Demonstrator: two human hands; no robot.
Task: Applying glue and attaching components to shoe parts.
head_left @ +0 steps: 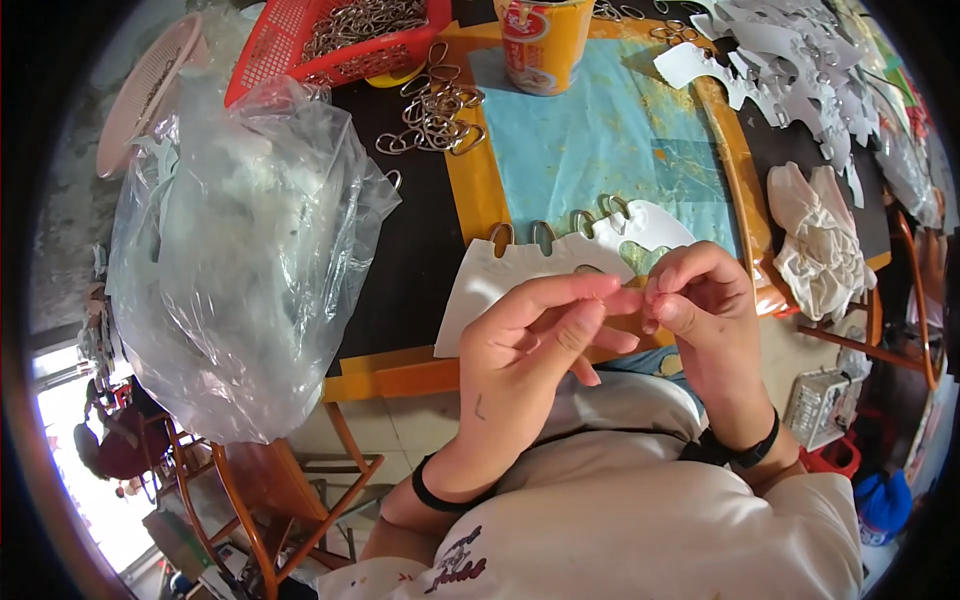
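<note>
"White sheet (480,290), notched along one edge, lay on the dark tabletop (400,310) just past the hands in the head view. A row of metal rings (542,236) stuck up along its far edge."

"Ok, and how were the hands?"

"Left hand (535,345) and right hand (715,310) were up by the near side of that sheet, fingertips almost meeting. On the left, thumb and index were close, with the other fingers (612,341) spread a bit. On the right, thumb and index tips were together. Couldn't tell if either had something tiny pinched, sorry."

"Fair. Other stuff around?"

"Tons lol. A big clear plastic bag (240,260) bulged on the left, near a red basket (265,55) full of rings, and a loose heap of rings (440,120) was right beside that. A blue mat (600,120) took up the middle, with a yellow-orange cup (545,50) at its far end."

"And the right side?"

"White cut pieces (800,80) were piled at the far corner, with crumpled cream cloth (815,240) nearer the person."
</note>
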